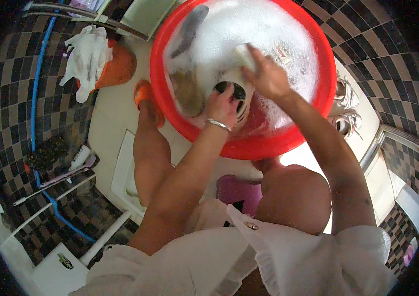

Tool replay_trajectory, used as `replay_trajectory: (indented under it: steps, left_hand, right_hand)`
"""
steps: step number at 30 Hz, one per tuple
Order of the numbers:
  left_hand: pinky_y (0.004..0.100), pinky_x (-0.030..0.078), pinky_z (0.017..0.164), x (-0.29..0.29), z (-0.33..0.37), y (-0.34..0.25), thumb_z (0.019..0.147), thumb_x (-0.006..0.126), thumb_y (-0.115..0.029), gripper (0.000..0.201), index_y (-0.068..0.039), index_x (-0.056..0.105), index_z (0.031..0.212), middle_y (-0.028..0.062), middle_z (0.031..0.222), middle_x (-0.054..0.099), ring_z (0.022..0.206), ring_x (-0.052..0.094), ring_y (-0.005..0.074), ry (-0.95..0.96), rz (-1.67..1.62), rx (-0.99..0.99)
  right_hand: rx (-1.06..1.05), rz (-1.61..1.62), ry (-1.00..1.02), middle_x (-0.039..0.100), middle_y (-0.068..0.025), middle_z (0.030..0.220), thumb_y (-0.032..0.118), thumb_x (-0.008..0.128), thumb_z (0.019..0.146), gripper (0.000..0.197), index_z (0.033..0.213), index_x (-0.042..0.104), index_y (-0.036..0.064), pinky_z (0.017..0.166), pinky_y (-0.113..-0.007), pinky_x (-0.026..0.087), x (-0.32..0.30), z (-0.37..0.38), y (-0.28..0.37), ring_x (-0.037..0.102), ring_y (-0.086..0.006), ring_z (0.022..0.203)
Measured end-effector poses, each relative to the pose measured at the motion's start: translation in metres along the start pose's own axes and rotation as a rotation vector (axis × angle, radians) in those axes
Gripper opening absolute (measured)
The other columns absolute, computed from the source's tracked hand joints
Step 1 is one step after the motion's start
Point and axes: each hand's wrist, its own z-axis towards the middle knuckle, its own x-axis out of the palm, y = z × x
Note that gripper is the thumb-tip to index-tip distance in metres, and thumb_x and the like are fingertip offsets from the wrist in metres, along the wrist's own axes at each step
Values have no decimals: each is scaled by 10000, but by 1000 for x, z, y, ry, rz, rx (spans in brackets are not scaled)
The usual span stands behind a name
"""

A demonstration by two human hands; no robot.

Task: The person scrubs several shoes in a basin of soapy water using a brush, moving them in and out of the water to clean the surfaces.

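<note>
A wet whitish shoe [234, 78] with a dark inside is tilted over the suds in a red basin [158, 74]. My left hand [223, 106] grips it by the heel and opening, the fingers partly inside. Close to its toe end, my right hand [268, 76] is closed on a pale block-shaped scrubber [245, 53]; blur hides whether this is a brush or soap. Left of the held shoe, another shoe [187, 91] with a brownish surface lies in the water. A dark grey shoe-like piece [190, 30] leans at the far left rim.
White foam [263, 24] fills much of the basin, with a small pale, reddish-marked item [282, 54] in it. Light sneakers [347, 123] stand right of the basin. At left are an orange bucket [121, 61] with white cloth and a blue hose [39, 84]. A pink stool [239, 193] is below me.
</note>
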Motion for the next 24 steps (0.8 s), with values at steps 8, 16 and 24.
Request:
replay_trajectory:
  steps: [8,16,24]
  left_hand:
    - [357,464,791,-9,-8,-9,813,533,-31,252,-59,477,1057,76,1013,538,927,531,212,-63,50,-4]
    - [351,436,828,-23,-3,-31,815,566,-103,277,-51,481,1073,80,1038,534,944,526,213,-52,-155,-46]
    - [332,442,794,-21,3,-29,814,579,-140,266,-40,501,1047,68,1026,544,925,527,195,-93,-98,32]
  right_hand:
    - [95,192,126,526,-269,1046,365,525,790,575,1288,311,172,821,-405,433,12,9,7,516,-407,967]
    - [153,71,-40,429,-253,1193,350,572,771,685,1333,222,172,916,-417,362,111,-12,-74,443,-388,1073]
    - [-113,405,-206,381,-222,1258,298,592,763,705,1329,229,83,957,-375,326,116,-17,-66,396,-324,1152]
